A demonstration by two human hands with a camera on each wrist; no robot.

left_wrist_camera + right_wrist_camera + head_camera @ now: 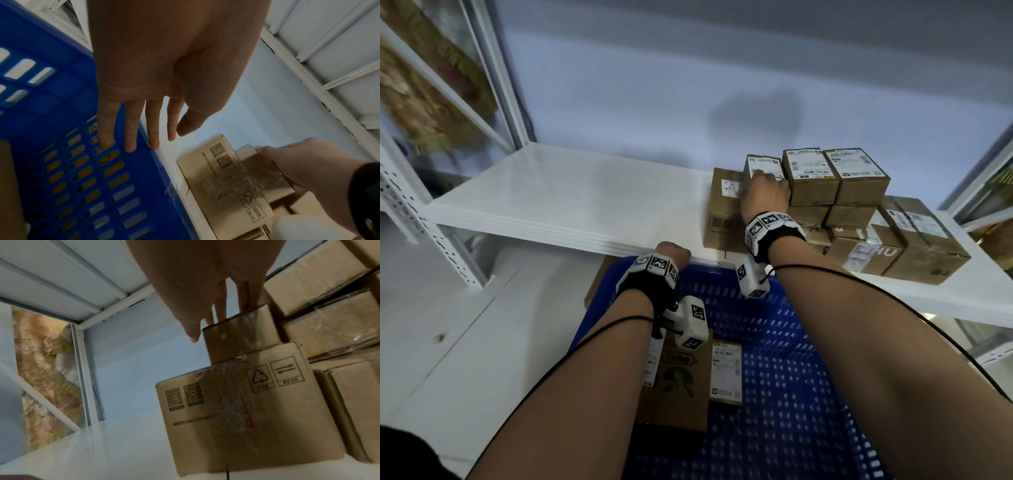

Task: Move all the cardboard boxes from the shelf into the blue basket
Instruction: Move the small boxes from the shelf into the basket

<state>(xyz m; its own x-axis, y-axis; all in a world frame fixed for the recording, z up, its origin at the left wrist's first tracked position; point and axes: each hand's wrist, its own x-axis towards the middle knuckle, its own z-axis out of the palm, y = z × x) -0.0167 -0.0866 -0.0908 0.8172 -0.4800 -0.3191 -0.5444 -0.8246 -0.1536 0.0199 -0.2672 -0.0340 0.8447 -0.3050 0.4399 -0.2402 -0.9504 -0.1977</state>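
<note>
A small cardboard box (765, 164) (240, 337) stands on a larger box (722, 212) (246, 410) on the white shelf (568, 198). My right hand (760, 185) (205, 324) grips the small box from above, fingers over its top and thumb at its left side. My left hand (673, 251) (144, 129) hovers with straight fingers over the far rim of the blue basket (774, 342) (41, 113) and holds nothing. Two boxes (674, 387) lie in the basket, partly hidden by my left forearm.
Several more cardboard boxes (835, 178) are stacked on the shelf's right part, with bigger ones (914, 240) at the front right. The shelf's left half is bare. White shelf posts (414, 212) stand at the left. Another box (595, 284) sits behind the basket.
</note>
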